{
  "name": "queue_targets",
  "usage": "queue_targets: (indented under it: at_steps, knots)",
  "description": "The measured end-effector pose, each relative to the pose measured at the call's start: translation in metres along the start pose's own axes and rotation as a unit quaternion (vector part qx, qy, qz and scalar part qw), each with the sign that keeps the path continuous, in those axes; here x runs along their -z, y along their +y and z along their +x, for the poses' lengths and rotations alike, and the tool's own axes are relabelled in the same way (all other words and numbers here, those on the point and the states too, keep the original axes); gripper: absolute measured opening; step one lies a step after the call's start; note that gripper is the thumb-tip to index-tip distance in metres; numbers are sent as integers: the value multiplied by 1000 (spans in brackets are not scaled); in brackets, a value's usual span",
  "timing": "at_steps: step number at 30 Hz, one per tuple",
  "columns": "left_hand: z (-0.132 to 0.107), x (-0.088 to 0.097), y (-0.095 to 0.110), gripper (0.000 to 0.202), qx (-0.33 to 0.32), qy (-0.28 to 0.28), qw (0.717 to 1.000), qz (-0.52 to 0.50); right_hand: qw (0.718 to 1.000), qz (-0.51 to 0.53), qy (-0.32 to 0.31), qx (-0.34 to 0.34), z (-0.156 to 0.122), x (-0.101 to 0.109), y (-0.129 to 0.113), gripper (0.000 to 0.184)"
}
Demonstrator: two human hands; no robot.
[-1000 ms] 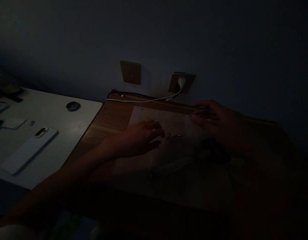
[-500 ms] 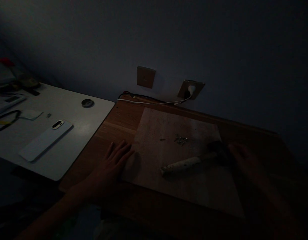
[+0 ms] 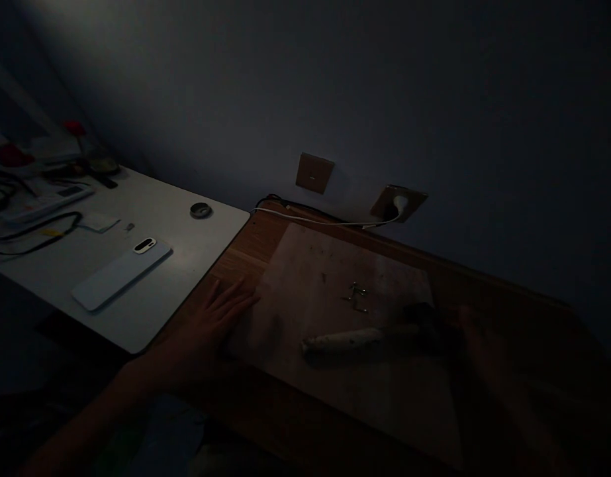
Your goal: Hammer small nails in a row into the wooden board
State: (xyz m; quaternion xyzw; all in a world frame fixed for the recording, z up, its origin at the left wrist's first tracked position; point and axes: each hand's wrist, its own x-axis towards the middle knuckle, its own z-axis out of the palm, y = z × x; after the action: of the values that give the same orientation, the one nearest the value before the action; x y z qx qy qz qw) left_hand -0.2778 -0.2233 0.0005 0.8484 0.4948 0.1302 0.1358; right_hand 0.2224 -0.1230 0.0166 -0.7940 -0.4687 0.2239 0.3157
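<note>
My left hand [image 3: 218,318] lies with fingers spread at the left edge of a pale wooden board [image 3: 295,285]. On the board rests a hammer [image 3: 345,340], its light, worn handle pointing left and its dark head [image 3: 424,321] near the right edge. My right hand [image 3: 471,331] is beside the hammer head, its fingers somewhat apart; deep shadow hides whether it touches the head. Several small shiny metal pins, screws or nails [image 3: 357,291], lie loosely grouped behind the handle. Neither hand visibly holds anything.
A white table [image 3: 186,258] adjoins on the left, bearing a white phone [image 3: 121,275], a small round tin [image 3: 200,210] and dark cables [image 3: 34,245]. Behind the wooden table [image 3: 245,245], a white cord [image 3: 325,222] runs to a plug in a wall socket [image 3: 409,202].
My view has turned left and upward, so the wall plates and phone appear farther right. Both hands keep roughly their places beside the board, and the hammer still lies on it.
</note>
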Motion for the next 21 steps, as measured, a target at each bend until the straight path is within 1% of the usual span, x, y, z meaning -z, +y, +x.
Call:
queue_targets:
  at_steps: [3, 5, 7, 9, 12, 15, 18, 21]
  knots:
    - [-14, 18, -18, 102, 32, 12, 999, 38, 997, 35, -48, 52, -18, -23, -27, 56]
    - [-20, 27, -26, 104, 59, 16, 997, 56, 992, 60, -82, 80, -25, -37, -39, 55]
    - [-25, 30, -32, 102, 79, 21, 994, 73, 986, 75, -114, 99, -28, -46, -45, 55]
    - [-28, 30, -37, 96, 94, 28, 992, 86, 981, 82, -136, 107, -28, -52, -47, 55]
    - [-36, 26, -50, 94, 113, 30, 989, 86, 981, 84, -136, 111, -30, -57, -50, 52]
    - [-45, 25, -70, 96, 133, 21, 989, 66, 982, 93, -123, 111, -37, -58, -59, 49]
    - [-54, 28, -88, 89, 161, 16, 987, 24, 978, 107, -146, 101, -47, -56, -70, 50]
    - [-57, 34, -95, 88, 187, 13, 982, -15, 974, 119, -168, 93, -52, -53, -74, 52]
